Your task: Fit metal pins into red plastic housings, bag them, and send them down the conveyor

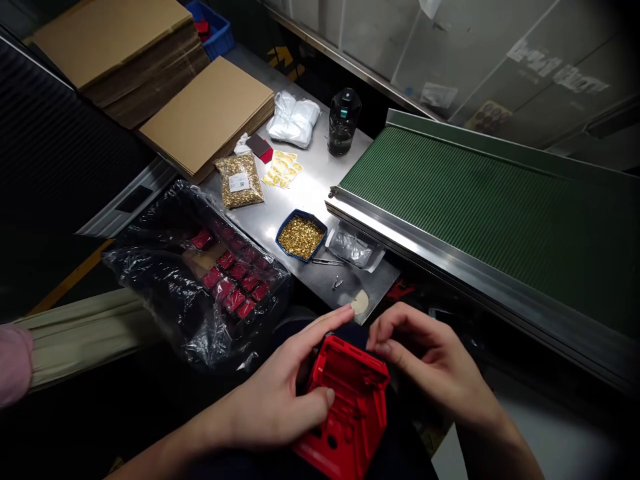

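My left hand (280, 400) grips a red plastic housing (357, 413) with ribs and holes inside, its thumb over the inner side. The housing is tilted, low in the head view. At its upper right edge is my right hand (430, 353), thumb and fingertips pinched together; whether something small sits between them I cannot make out. Beyond the hands, a dark blue tray (283, 249) holds small gold-coloured metal parts (301, 238). Tweezers (328, 262) lie beside it, with a clear plastic packet (354, 245) close by. A round beige piece (361, 302) lies near the table's corner.
A green conveyor belt (450, 187) runs along the right. At left stands a box lined with dark plastic (165, 280), holding several wrapped red pieces (235, 303). Cardboard sheets (210, 113), a bag of gold parts (240, 193), yellow stickers (283, 169), plastic bags (294, 123) and a bottle (344, 123) occupy the metal table.
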Action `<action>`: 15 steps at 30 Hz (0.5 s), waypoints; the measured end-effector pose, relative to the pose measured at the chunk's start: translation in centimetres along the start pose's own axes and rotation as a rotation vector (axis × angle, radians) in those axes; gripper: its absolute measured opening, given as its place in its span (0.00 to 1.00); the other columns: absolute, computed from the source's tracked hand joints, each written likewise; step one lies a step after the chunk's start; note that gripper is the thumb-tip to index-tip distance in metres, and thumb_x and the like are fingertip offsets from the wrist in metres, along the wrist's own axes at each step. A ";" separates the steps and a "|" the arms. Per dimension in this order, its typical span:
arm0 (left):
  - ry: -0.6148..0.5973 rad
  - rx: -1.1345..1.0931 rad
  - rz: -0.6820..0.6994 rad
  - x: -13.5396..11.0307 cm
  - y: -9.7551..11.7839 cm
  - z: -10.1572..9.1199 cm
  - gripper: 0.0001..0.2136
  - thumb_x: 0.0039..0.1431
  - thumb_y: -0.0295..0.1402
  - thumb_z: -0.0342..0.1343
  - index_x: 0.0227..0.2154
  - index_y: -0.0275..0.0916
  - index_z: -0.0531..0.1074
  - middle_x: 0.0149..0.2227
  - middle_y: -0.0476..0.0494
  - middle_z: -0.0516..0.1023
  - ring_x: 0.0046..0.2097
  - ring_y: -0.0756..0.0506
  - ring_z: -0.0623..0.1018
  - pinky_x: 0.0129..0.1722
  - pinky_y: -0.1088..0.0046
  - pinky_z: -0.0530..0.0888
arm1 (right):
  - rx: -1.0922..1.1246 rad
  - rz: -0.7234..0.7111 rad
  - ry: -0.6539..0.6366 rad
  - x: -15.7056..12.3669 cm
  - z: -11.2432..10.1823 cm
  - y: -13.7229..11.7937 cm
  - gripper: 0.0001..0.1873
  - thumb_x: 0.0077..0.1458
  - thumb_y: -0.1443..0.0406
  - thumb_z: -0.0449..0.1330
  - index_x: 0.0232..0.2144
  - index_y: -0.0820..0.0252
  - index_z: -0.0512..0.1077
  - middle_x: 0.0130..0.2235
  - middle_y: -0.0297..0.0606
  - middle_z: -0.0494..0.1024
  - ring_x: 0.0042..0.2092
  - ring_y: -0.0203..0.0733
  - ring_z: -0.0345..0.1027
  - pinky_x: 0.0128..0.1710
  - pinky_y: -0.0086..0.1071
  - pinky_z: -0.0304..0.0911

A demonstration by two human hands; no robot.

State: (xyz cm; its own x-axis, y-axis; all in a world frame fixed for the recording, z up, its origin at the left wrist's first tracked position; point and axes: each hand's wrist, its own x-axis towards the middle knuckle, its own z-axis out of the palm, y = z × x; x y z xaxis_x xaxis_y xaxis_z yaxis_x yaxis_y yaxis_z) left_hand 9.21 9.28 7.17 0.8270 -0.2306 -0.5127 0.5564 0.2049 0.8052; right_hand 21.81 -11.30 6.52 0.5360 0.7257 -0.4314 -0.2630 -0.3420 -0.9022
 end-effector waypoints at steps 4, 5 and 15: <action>-0.002 0.036 0.009 0.0 -0.1 0.2 0.42 0.52 0.20 0.56 0.70 0.47 0.51 0.68 0.40 0.64 0.64 0.34 0.70 0.64 0.52 0.66 | 0.027 -0.024 0.008 0.1 0.1 -0.2 0.02 0.65 0.64 0.61 0.37 0.53 0.72 0.40 0.31 0.79 0.42 0.36 0.73 0.44 0.27 0.67; 0.007 0.058 0.026 0.0 -0.2 0.3 0.42 0.51 0.20 0.56 0.69 0.47 0.52 0.69 0.41 0.61 0.65 0.34 0.67 0.66 0.52 0.64 | 0.029 -0.031 -0.015 0.2 0.3 -0.3 0.02 0.65 0.64 0.60 0.37 0.53 0.73 0.40 0.32 0.79 0.43 0.36 0.74 0.45 0.28 0.68; -0.025 -0.062 -0.044 -0.2 0.4 1.0 0.39 0.57 0.24 0.56 0.70 0.46 0.50 0.62 0.38 0.71 0.59 0.35 0.75 0.60 0.53 0.71 | -0.017 -0.059 0.034 -1.6 -0.9 0.4 0.02 0.63 0.65 0.61 0.36 0.55 0.73 0.39 0.36 0.79 0.41 0.39 0.74 0.43 0.30 0.69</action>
State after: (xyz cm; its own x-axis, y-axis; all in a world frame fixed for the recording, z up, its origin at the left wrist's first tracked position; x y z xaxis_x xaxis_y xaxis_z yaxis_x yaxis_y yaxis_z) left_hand 9.15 8.44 7.88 0.7999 -0.2642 -0.5388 0.5965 0.2524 0.7619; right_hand 21.63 -13.13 6.84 0.5772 0.7245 -0.3768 -0.2163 -0.3093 -0.9260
